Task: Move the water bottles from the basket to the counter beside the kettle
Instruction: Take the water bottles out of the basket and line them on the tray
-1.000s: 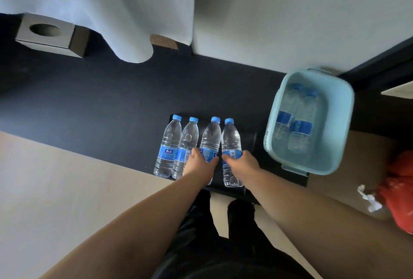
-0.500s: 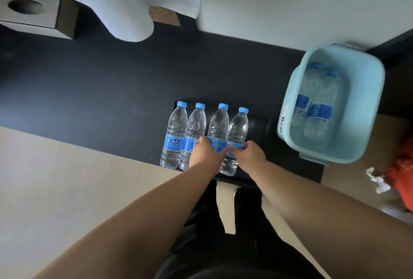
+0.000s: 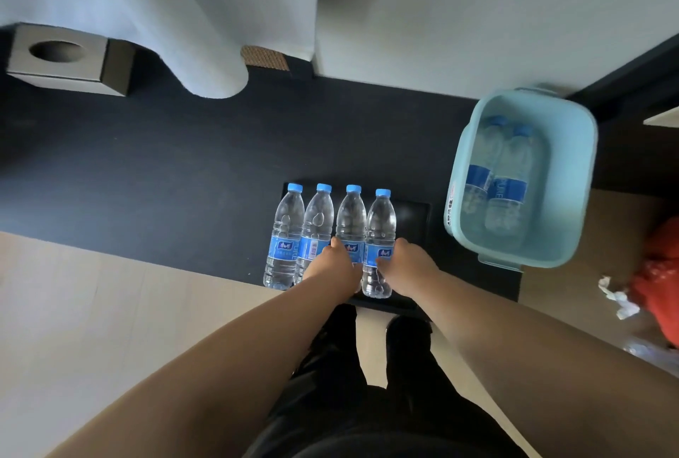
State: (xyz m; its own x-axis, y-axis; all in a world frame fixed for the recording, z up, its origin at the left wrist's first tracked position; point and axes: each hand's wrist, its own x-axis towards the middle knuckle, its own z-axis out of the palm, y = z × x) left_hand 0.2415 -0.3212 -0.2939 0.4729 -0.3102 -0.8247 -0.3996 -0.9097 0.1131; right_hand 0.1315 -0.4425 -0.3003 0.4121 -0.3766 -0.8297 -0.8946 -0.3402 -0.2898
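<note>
Bottles on the worktop (image 3: 165,171): four, all upright with blue caps and blue labels, in one tight row, each touching its neighbour.
Row, from the person's left: first bottle (image 3: 284,237), second bottle (image 3: 316,230), third bottle (image 3: 351,219), fourth bottle (image 3: 381,226).
Footing: the third and fourth stand on one black tray (image 3: 413,222). From here I cannot tell whether the first rests on the tray or on the dark top beside it.
Bottles in the basket (image 3: 588,182): two, the left basket bottle (image 3: 481,178) and the right basket bottle (image 3: 512,186), side by side and touching, caps toward the wall.
Basket: one, pale blue, near the tray on its right but not touching it.
Hands: two, both at the right end of the row, down at label height.
Left hand (image 3: 336,266): its fingers (image 3: 335,244) are curled round the third bottle, covering its lower half.
Right hand (image 3: 408,268): its fingers (image 3: 401,242) are curled round the fourth bottle from its right side, with the thumb across the label.
Tissue box (image 3: 66,61): one, grey with a round hole on top, far off at the left end of the worktop.
Curtain (image 3: 183,17): one pale fold hanging down onto the worktop's back edge.
Floor at the right: one red bag (image 3: 661,274) with one crumpled white paper (image 3: 617,298) just beside it.
</note>
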